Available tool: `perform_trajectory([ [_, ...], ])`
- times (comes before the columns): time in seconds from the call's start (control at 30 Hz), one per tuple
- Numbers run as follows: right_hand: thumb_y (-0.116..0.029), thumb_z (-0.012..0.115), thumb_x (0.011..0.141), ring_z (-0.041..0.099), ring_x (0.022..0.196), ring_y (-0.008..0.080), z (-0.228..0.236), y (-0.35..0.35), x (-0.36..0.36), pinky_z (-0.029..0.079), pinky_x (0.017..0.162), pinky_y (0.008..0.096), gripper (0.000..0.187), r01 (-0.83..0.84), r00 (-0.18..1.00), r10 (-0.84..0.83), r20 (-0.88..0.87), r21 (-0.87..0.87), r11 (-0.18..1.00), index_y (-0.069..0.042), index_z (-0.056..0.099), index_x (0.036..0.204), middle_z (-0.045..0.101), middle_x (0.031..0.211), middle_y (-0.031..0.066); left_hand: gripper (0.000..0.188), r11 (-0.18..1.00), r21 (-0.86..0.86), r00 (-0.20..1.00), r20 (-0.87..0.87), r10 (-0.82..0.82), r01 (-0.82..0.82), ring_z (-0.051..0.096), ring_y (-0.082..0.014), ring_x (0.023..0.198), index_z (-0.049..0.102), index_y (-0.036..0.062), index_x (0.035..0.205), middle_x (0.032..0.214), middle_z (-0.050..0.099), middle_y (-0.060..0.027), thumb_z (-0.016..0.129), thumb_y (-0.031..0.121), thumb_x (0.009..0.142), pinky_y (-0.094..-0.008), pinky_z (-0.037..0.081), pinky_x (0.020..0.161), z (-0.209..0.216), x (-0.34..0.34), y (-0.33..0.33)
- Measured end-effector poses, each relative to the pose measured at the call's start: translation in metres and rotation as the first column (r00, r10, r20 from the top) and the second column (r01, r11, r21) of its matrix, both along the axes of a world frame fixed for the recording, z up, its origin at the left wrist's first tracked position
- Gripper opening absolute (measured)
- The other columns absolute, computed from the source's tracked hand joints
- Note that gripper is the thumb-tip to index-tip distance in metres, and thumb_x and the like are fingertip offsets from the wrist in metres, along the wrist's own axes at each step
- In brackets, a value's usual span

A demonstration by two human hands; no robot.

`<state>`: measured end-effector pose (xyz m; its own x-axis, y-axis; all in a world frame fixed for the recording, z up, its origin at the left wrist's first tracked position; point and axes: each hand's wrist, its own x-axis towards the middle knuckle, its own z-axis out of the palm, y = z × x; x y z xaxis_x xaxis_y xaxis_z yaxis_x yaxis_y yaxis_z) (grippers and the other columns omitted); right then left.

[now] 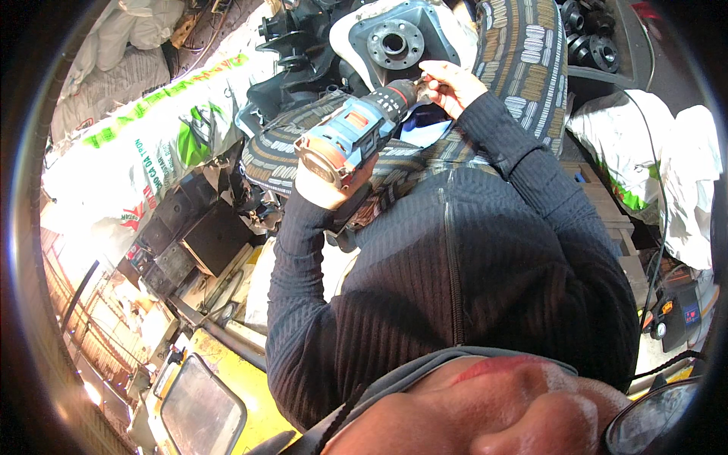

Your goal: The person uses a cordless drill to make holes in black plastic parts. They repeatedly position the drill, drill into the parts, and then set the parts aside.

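Cordless drill (353, 133) is up in front of me, near the grey round flange (374, 48), & my L hand (327, 191) is wrapped round its grip; trigger's hidden. R hand (455, 85) has fingers curled in at the front of the chuck (393, 102); can't tell if they're pinching a bit or just resting there.

Progress, approx.: drill in hand = done. Chuck end looks like the step in hand, so getting it set is prob. what's left b4 any drilling. Flange sits in its blue-grey housing (441, 34); holes vs. bolts too small to tell, drill's not lined up on it.
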<state>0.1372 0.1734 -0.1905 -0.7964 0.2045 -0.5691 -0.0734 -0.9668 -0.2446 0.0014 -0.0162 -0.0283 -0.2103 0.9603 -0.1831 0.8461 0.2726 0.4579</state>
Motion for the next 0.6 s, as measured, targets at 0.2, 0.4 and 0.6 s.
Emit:
perform_trajectory([
  [0.2, -0.011, 0.062, 0.082, 0.056, 0.06, 0.0065, -0.004, 0.002, 0.0, 0.052, 0.056, 0.0205, 0.016, -0.031, 0.999, 0.03, -0.029, -0.035, 0.999, -0.002, 0.057, 0.095, 0.059, 0.078, 0.0037, 0.031, 0.997, 0.01, 0.996, 0.047, 0.071, -0.071, 0.061, -0.0247, 0.081, 0.06, 0.0068, 0.101, 0.092, 0.063, -0.0085, 0.068, 0.017, 0.073, -0.0364, 0.049, 0.07, 0.003, 0.0, 0.008],
  [0.4, -0.011, 0.06, 0.083, 0.056, 0.061, 0.0066, -0.005, 0.0, -0.002, 0.052, 0.058, 0.0209, 0.016, -0.021, 1.0, 0.019, -0.02, -0.056, 0.998, -0.002, 0.056, 0.095, 0.059, 0.079, 0.0036, 0.034, 0.999, 0.002, 0.997, 0.065, 0.05, -0.051, 0.062, -0.0232, 0.082, 0.058, 0.0064, 0.103, 0.093, 0.063, -0.0077, 0.068, 0.018, 0.073, -0.035, 0.049, 0.071, 0.009, -0.002, 0.013],
  [0.6, -0.017, 0.062, 0.083, 0.055, 0.061, 0.009, -0.01, -0.004, -0.007, 0.052, 0.056, 0.0231, 0.02, -0.011, 0.998, 0.015, 0.058, -0.056, 0.998, -0.003, 0.057, 0.096, 0.058, 0.077, 0.0047, 0.038, 0.983, -0.11, 0.968, 0.188, 0.163, -0.144, 0.061, -0.0262, 0.085, 0.056, 0.0083, 0.107, 0.096, 0.062, -0.009, 0.067, 0.02, 0.073, -0.0373, 0.048, 0.074, 0.009, -0.002, 0.021],
])
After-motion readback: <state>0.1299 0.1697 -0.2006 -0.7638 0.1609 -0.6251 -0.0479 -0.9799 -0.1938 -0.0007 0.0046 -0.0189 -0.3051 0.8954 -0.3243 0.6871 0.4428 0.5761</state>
